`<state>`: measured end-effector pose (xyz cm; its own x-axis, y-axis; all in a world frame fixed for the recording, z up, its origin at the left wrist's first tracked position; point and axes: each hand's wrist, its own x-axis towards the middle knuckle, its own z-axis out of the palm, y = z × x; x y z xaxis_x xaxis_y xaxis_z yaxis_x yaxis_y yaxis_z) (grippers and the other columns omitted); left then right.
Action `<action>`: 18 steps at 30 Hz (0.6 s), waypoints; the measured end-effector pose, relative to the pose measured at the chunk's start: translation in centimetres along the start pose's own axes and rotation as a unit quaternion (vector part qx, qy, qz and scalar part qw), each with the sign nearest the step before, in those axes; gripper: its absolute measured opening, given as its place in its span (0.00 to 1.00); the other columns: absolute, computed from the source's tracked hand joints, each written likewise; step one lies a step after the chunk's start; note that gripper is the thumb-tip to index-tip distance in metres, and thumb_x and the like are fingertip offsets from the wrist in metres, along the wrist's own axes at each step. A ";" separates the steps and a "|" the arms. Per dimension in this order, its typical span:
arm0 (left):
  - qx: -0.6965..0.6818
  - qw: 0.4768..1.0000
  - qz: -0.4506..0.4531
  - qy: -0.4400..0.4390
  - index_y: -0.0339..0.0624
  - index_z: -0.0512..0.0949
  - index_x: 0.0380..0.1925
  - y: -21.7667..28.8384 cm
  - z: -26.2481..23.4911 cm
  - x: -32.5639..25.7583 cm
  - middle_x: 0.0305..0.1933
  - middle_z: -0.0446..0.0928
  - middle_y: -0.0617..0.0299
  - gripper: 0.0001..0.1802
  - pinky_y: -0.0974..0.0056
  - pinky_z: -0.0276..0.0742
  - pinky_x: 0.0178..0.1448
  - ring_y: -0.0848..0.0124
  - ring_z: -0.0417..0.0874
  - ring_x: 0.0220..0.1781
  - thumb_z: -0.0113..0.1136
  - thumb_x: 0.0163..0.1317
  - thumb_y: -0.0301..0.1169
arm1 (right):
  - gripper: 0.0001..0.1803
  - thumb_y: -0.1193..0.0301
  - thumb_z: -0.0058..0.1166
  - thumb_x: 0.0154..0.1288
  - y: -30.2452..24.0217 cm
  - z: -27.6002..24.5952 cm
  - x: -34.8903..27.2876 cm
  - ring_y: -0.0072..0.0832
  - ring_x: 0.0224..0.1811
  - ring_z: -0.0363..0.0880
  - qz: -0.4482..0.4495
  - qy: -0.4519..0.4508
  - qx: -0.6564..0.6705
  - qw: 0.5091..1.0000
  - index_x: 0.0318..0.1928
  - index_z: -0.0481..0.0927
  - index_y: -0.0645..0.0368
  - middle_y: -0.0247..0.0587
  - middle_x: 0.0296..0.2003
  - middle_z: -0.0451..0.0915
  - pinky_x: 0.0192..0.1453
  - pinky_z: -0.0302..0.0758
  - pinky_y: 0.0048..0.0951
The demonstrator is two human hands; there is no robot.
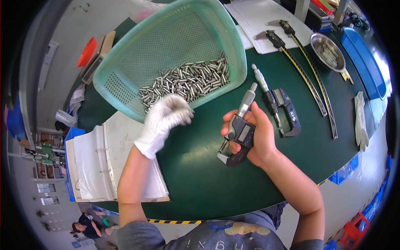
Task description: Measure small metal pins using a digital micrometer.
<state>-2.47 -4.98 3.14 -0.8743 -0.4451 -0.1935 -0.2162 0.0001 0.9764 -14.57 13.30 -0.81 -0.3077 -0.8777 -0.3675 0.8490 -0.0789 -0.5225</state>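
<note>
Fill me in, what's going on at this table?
A person's bare right hand holds a digital micrometer above the green table. The white-gloved left hand, fingers curled, is by the near side of a green basket holding many small metal pins; whether it grips one isn't clear. A second micrometer lies to the right of the held one, and an open binder lies at the left.
</note>
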 end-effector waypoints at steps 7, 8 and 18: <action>-0.152 0.976 -0.083 -0.132 0.37 0.71 0.30 -2.9 2.8 -2.5 0.30 0.73 0.62 0.10 0.72 0.71 0.38 0.75 0.75 0.31 0.60 0.53 0.29 | 0.31 0.49 0.18 0.65 -0.5 0.2 0.1 0.26 0.11 0.64 0.022 -0.006 0.031 0.999 0.38 0.70 0.63 0.45 0.25 0.75 0.20 0.64 0.24; -0.132 0.979 -0.076 -0.136 0.37 0.71 0.30 -2.8 3.0 -2.6 0.30 0.73 0.62 0.10 0.72 0.71 0.38 0.75 0.75 0.31 0.60 0.52 0.29 | 0.31 0.49 0.18 0.65 -0.6 0.1 0.1 0.26 0.11 0.64 0.015 -0.013 0.026 0.999 0.37 0.70 0.63 0.45 0.25 0.75 0.20 0.64 0.25; -0.114 0.976 -0.118 -0.145 0.36 0.71 0.31 -3.0 3.4 -3.2 0.29 0.74 0.63 0.10 0.74 0.71 0.38 0.76 0.76 0.31 0.61 0.51 0.26 | 0.31 0.50 0.19 0.65 -0.2 0.0 0.1 0.25 0.12 0.65 0.003 -0.025 0.019 1.000 0.36 0.71 0.65 0.47 0.24 0.75 0.19 0.65 0.22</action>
<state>-0.48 -0.47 0.54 -0.9053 -0.1375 -0.4018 -0.3523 -0.2851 0.8914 -14.81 13.19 -0.72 -0.2819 -0.9004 -0.3315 0.8667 -0.0908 -0.4905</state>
